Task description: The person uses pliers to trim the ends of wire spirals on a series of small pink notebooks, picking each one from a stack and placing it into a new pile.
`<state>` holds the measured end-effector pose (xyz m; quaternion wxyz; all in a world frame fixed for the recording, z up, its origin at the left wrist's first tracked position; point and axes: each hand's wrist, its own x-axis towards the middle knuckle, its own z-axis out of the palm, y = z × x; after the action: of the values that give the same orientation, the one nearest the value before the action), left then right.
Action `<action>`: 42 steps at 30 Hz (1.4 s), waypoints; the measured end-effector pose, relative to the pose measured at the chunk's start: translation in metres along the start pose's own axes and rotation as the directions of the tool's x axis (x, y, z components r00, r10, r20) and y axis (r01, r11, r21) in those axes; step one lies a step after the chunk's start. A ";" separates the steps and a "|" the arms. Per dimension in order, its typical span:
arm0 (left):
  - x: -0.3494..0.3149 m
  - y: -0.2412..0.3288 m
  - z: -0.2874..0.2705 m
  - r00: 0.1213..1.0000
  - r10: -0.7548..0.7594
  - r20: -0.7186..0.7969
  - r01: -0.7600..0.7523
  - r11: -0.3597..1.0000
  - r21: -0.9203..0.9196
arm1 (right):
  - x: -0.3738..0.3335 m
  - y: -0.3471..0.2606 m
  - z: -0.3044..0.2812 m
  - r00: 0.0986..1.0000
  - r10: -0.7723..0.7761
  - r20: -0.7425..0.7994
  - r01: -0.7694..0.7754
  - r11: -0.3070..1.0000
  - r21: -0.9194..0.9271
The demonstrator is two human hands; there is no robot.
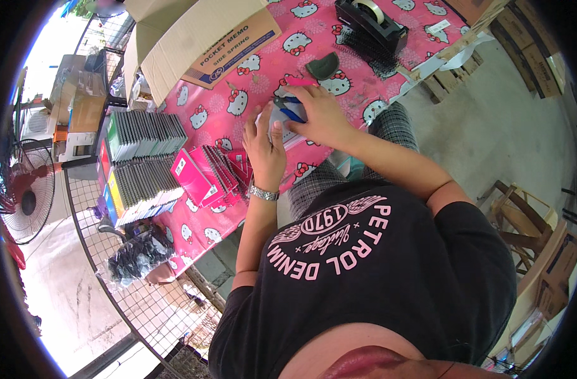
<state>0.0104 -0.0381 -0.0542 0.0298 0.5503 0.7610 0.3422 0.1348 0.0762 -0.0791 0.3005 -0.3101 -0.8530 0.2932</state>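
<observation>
A small notebook point(279, 131) with white pages lies on the pink table, a bright pink cover edge point(300, 82) showing beyond it. My left hand point(265, 150) holds the notebook along its left side, fingers stretched forward and the thumb on the page. Blue-handled pliers point(291, 110) are in my right hand point(326, 119), their dark jaws over the far left part of the page. The right fingertips are partly hidden behind the pliers and the notebook. Pink spiral notebooks point(200, 177) lie fanned out left of my left hand.
Stacks of spiral notebooks point(144, 139) stand at the left. An open carton point(222, 47) is at the far left, a black tape dispenser point(374, 28) at the far right, near black wire coils point(370, 54). A dark green half-round object point(322, 65) lies between them. A fan point(28, 202) stands beyond the wire rack.
</observation>
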 end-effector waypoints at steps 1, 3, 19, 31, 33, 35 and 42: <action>-0.001 -0.002 0.000 1.000 0.005 0.020 -0.006 1.000 0.025 | -0.001 -0.004 0.000 1.000 0.002 -0.002 -0.002 1.000 0.003; -0.004 -0.007 0.001 0.998 0.013 0.060 -0.017 0.997 0.076 | -0.003 -0.010 -0.004 1.000 0.006 -0.004 -0.006 1.000 0.010; -0.010 -0.021 0.012 0.997 -0.055 -0.052 0.036 0.949 -0.314 | -0.016 -0.021 -0.022 0.986 -0.147 0.074 0.136 0.980 0.144; 0.104 -0.037 0.024 0.879 -0.142 0.456 0.339 0.858 -0.385 | -0.014 0.009 -0.041 0.810 -0.528 0.253 0.571 0.809 -0.141; 0.115 -0.042 0.019 0.942 -0.056 0.330 0.193 0.896 -0.401 | -0.014 0.007 -0.044 0.845 -0.480 0.235 0.518 0.845 -0.134; 0.120 -0.047 0.012 0.973 -0.027 0.229 0.136 0.869 -0.475 | -0.016 0.014 -0.044 0.900 -0.421 0.117 0.426 0.905 -0.018; 0.071 -0.040 -0.042 0.915 -0.193 0.354 0.320 0.881 -0.348 | -0.026 0.112 -0.019 0.989 -0.022 0.145 0.042 0.990 -0.132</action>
<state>-0.0677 -0.0043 -0.0204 0.3056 0.4724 0.7277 0.3922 0.2035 0.1353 -0.1522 0.2213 -0.2941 -0.8951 0.2516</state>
